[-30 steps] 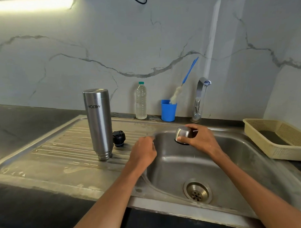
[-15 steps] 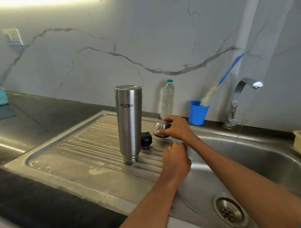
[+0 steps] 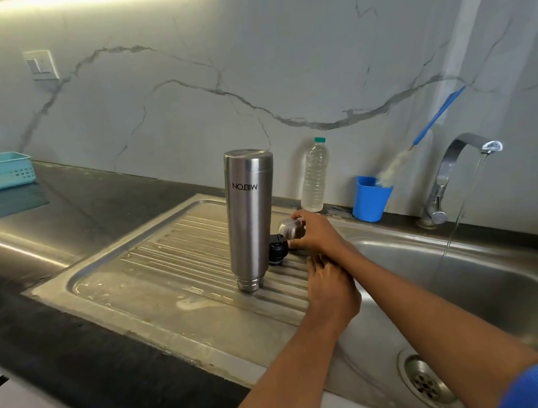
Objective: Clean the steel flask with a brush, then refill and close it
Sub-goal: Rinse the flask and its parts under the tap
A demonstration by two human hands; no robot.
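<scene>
Low and centre in the frame, the left hand [image 3: 331, 288] hovers with loosely curled fingers, holding nothing. Just beyond, the right hand [image 3: 319, 234] grips a rounded steel cap [image 3: 288, 228] above a small black stopper [image 3: 277, 251]. Left of them, the tall steel flask [image 3: 249, 216] stands inverted on the ribbed steel drainboard [image 3: 172, 253].

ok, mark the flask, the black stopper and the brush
steel flask [image 3: 250, 216]: head view, mid body, standing upside down.
black stopper [image 3: 277, 250]: head view, its side, beside the flask.
brush [image 3: 438, 117]: head view, blue handle.

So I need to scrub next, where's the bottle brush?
In the head view, the bottle brush stands bristles-down in the blue cup at the wall, between the plastic water bottle and the tap.
</scene>
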